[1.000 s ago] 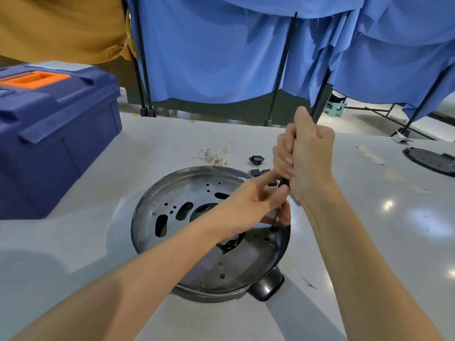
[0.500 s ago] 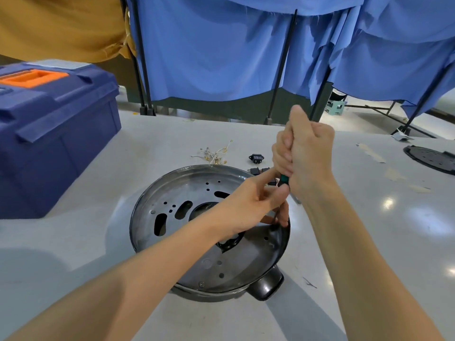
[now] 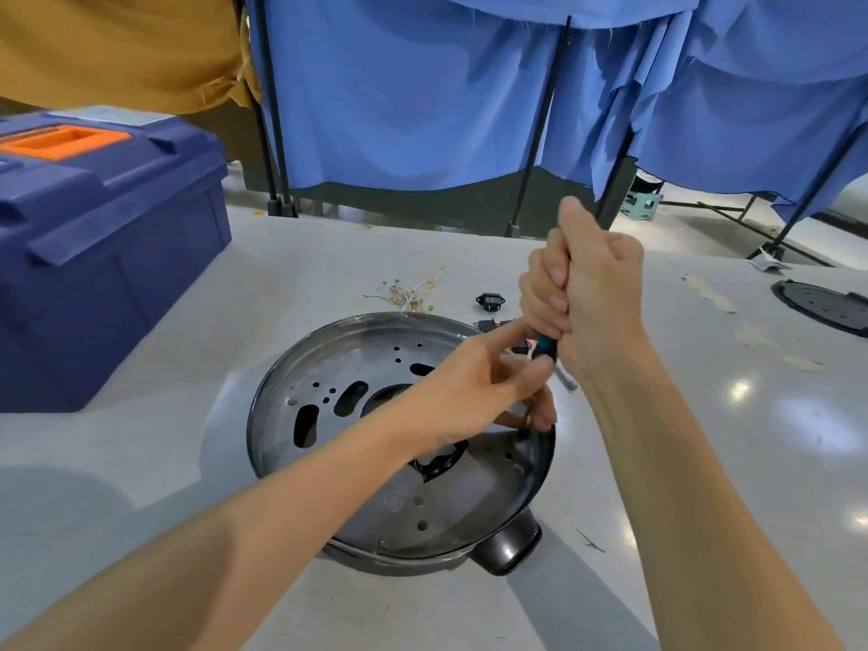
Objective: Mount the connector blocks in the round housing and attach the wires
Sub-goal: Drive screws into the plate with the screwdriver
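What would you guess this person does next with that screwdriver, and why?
Probably twist the screwdriver to drive a screw. The right hand grips its handle nearly upright above the right edge of the round housing, and the left hand steadies something there; the tip is hidden.

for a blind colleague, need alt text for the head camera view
The right hand grips a green-handled screwdriver over the right rim of a round metal housing on a white table, left hand just below it. Loose wires and a black connector block lie beyond; a blue toolbox sits left.
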A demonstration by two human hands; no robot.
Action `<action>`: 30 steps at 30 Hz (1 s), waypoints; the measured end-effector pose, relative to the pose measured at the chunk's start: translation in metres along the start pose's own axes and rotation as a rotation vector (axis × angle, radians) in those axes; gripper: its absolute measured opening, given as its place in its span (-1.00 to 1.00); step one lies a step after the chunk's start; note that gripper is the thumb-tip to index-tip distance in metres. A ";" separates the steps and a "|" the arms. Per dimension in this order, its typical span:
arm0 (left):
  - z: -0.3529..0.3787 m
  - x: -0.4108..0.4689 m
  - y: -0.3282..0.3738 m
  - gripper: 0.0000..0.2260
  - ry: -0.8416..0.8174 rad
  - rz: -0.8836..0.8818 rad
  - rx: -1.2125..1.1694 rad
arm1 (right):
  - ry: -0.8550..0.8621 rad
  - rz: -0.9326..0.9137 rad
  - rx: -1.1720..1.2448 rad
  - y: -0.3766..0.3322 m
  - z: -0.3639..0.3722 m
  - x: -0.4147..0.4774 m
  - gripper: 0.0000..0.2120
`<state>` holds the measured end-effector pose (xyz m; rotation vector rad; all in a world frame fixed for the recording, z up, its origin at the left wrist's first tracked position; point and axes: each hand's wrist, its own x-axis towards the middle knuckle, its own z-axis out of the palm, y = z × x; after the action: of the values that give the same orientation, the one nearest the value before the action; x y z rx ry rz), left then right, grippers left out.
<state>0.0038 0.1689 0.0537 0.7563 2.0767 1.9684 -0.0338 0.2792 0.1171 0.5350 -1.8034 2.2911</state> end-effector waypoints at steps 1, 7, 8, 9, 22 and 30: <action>0.001 0.000 0.000 -0.78 0.001 0.015 -0.012 | 0.117 -0.090 -0.065 0.003 0.004 -0.004 -0.33; -0.001 0.002 0.002 -0.82 -0.016 -0.021 -0.003 | -0.064 0.057 -0.015 -0.005 -0.003 -0.001 -0.39; -0.001 0.003 0.002 -0.83 -0.022 -0.033 0.009 | -0.221 0.146 0.022 -0.011 -0.010 0.006 -0.40; -0.001 0.004 0.002 -0.83 -0.028 -0.038 0.025 | -0.334 0.196 0.033 -0.014 -0.014 0.010 -0.39; -0.004 0.000 -0.001 -0.84 0.008 -0.002 0.041 | 0.084 -0.083 -0.235 0.007 0.011 -0.002 -0.37; -0.002 0.003 -0.001 -0.80 -0.012 -0.018 0.032 | -0.182 0.134 0.027 -0.007 -0.008 0.010 -0.35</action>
<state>0.0006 0.1686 0.0537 0.7518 2.1058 1.9205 -0.0419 0.2876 0.1259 0.6662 -1.9476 2.4285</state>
